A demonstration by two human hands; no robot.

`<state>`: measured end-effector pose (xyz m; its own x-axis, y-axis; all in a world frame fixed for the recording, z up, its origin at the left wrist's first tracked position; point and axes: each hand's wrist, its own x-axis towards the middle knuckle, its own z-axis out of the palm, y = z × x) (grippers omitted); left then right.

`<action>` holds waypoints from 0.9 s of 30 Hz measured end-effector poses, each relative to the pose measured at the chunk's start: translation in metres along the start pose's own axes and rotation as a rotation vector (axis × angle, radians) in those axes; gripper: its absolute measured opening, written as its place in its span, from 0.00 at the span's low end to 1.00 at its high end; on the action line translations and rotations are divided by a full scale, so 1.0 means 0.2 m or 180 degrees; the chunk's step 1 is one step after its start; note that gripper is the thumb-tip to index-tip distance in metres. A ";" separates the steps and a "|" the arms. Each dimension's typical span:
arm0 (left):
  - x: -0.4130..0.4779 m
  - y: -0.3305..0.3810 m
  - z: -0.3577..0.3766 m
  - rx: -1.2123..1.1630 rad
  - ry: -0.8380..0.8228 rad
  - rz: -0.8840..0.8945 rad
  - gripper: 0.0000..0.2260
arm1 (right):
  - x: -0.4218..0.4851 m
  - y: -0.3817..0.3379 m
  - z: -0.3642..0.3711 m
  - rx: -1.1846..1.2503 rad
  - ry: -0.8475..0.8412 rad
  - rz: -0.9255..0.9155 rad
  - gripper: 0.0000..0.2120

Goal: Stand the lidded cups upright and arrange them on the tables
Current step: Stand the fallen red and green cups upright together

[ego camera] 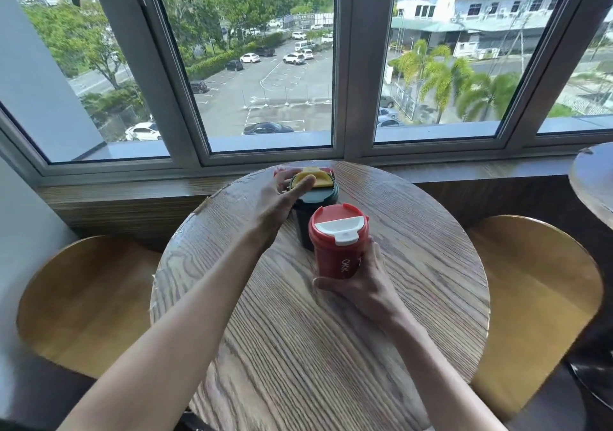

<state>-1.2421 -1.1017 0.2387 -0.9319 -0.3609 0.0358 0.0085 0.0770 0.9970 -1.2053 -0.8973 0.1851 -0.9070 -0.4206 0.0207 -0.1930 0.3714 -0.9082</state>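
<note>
- Two lidded cups stand close together on the round wood-grain worktop (331,347): a red plastic cup with a white flip lid (336,248) nearer the person, and a dark green cup with a yellow lid (315,198) just behind it.
- The right hand (361,284) grips the red cup's lower body; the left hand (282,195) curls around the green cup's top.
- Moving either could knock its neighbour over.
- A third, red-edged item (278,172) behind the green cup is mostly hidden.
- Two wooden seats (86,298) flank the worktop; a second round worktop (593,181) lies well apart, right.
</note>
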 end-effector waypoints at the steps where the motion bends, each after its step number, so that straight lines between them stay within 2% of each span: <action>1: -0.01 -0.01 -0.01 0.0059 0.0267 0.0257 0.17 | 0.00 0.01 -0.02 -0.0057 -0.0199 0.0054 0.49; 4: 0.02 -0.03 -0.07 -0.0133 0.1314 0.0546 0.14 | -0.01 0.00 -0.13 0.0264 -0.0549 0.0076 0.58; 6: 0.09 -0.06 -0.12 -0.0045 0.1462 0.0482 0.12 | -0.02 -0.04 -0.21 0.0813 -0.0567 -0.0019 0.56; 9: 0.21 -0.10 -0.17 0.0188 0.0901 0.0190 0.22 | 0.05 -0.14 -0.28 0.1394 -0.0215 0.0006 0.39; 11: 0.28 -0.12 -0.21 0.0488 0.0379 -0.0106 0.33 | 0.13 -0.20 -0.29 0.1395 -0.0020 0.0158 0.23; 12: 0.32 -0.14 -0.22 0.0579 0.0024 -0.0269 0.39 | 0.16 -0.22 -0.29 0.1323 -0.0058 0.0252 0.19; 14: 0.36 -0.15 -0.24 0.0755 -0.0552 -0.0523 0.49 | 0.20 -0.23 -0.27 0.1297 -0.0248 0.0452 0.16; 15: 0.38 -0.16 -0.25 0.0898 -0.0657 -0.0553 0.52 | 0.21 -0.23 -0.26 0.1371 -0.0302 0.0540 0.14; 17: 0.41 -0.19 -0.26 0.1135 -0.0624 -0.0498 0.55 | 0.21 -0.22 -0.24 0.1544 -0.0264 0.0634 0.12; 19: 0.44 -0.20 -0.27 0.1192 -0.0547 -0.0468 0.53 | 0.22 -0.22 -0.22 0.1666 -0.0177 0.0669 0.10; 24: 0.41 -0.19 -0.26 0.0920 -0.0440 -0.0498 0.48 | 0.23 -0.20 -0.18 0.1777 -0.0034 0.0645 0.10; 27: 0.31 -0.16 -0.25 0.0502 -0.0154 -0.0403 0.47 | 0.23 -0.18 -0.19 0.1788 -0.0071 0.0623 0.10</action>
<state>-1.2828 -1.1723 0.2133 -0.9383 -0.3322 -0.0964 -0.1633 0.1799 0.9700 -1.2542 -0.8986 0.2351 -0.8965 -0.4080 -0.1727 0.2101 -0.0484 -0.9765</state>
